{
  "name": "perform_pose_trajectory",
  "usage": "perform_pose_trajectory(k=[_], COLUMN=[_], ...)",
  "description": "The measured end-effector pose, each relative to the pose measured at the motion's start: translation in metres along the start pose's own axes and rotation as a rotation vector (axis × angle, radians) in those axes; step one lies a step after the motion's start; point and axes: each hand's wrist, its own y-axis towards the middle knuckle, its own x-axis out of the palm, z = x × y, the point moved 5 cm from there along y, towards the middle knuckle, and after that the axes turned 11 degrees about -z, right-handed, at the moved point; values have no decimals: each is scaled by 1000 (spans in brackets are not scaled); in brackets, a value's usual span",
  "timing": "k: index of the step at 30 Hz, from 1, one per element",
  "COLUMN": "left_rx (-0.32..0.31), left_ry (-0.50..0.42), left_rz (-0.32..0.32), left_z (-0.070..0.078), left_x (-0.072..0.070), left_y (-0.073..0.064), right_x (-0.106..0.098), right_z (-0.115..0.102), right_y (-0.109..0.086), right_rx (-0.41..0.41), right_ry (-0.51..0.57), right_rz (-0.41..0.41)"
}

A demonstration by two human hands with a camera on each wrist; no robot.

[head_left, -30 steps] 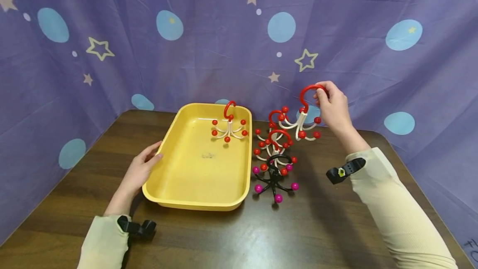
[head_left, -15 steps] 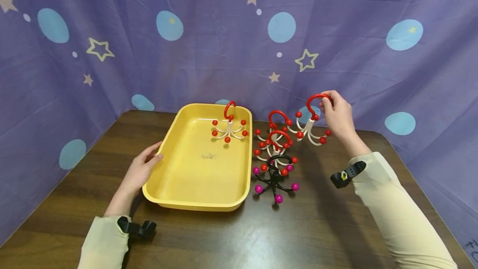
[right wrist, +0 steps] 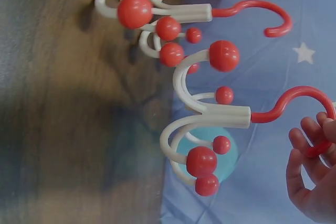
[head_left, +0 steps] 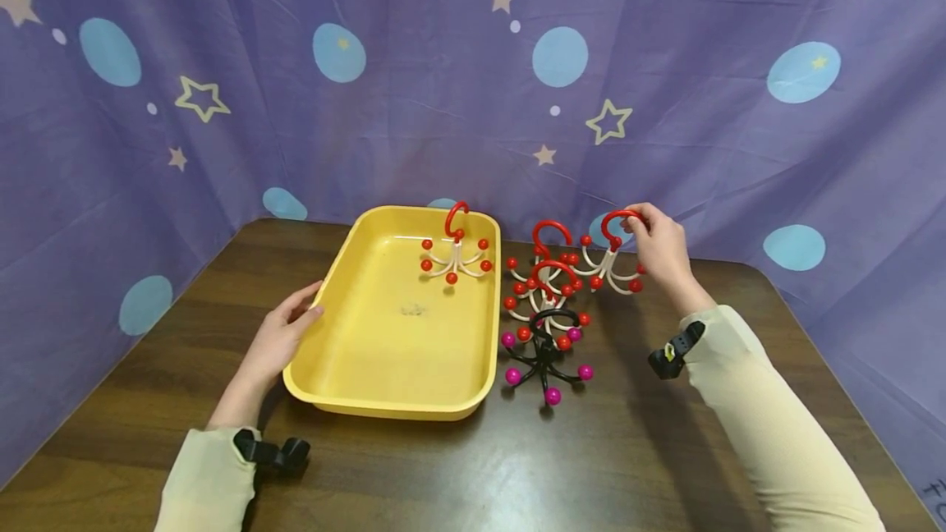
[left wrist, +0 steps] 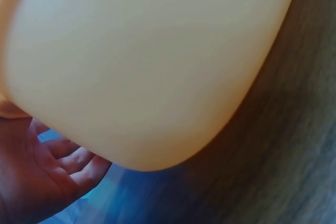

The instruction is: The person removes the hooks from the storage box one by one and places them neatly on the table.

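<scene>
My right hand [head_left: 661, 249] pinches the red hook at the top of a hook hanger [right wrist: 226, 116], which has a white stem and curved white arms tipped with red balls. This hanger hangs upright at the right of a row of others. Close beside it stand two more red-and-white hangers [head_left: 550, 286], and in front of them a black hanger [head_left: 545, 360] with magenta balls. My left hand [head_left: 277, 335] holds the left rim of a yellow tray [head_left: 392, 410], thumb at the rim and fingers along the outer side. One red-and-white hanger [head_left: 456, 257] stands inside the tray, at its back right.
The dark wooden table [head_left: 473, 483] carries the tray and the hangers. A purple curtain [head_left: 443, 105] with stars and blue ovals hangs behind and at both sides. The standing hangers crowd close to the tray's right wall.
My right hand has lowered the hanger it holds, after a small move right and then slightly back left. The left hand and the tray have stayed put.
</scene>
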Motion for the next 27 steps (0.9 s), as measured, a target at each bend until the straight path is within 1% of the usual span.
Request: perform_pose_trajectory(k=[10, 13, 17, 21, 27], left_rx=[0, 5, 11, 12, 5], left_ry=[3, -18, -32, -9, -13], left_rz=[0, -7, -10, 3, -6], left_z=[1, 0, -1, -1, -1], left_x=[0, 1, 2, 1, 1], left_y=[0, -1, 0, 0, 0], right_x=[18, 23, 24, 24, 27], right_z=[12, 12, 11, 10, 9], right_y=[-2, -3, -3, -2, 0], right_rx=[20, 18, 16, 14, 13], right_ry=[-77, -94, -95, -101, -99], right_rz=[-27, -32, -30, -31, -66])
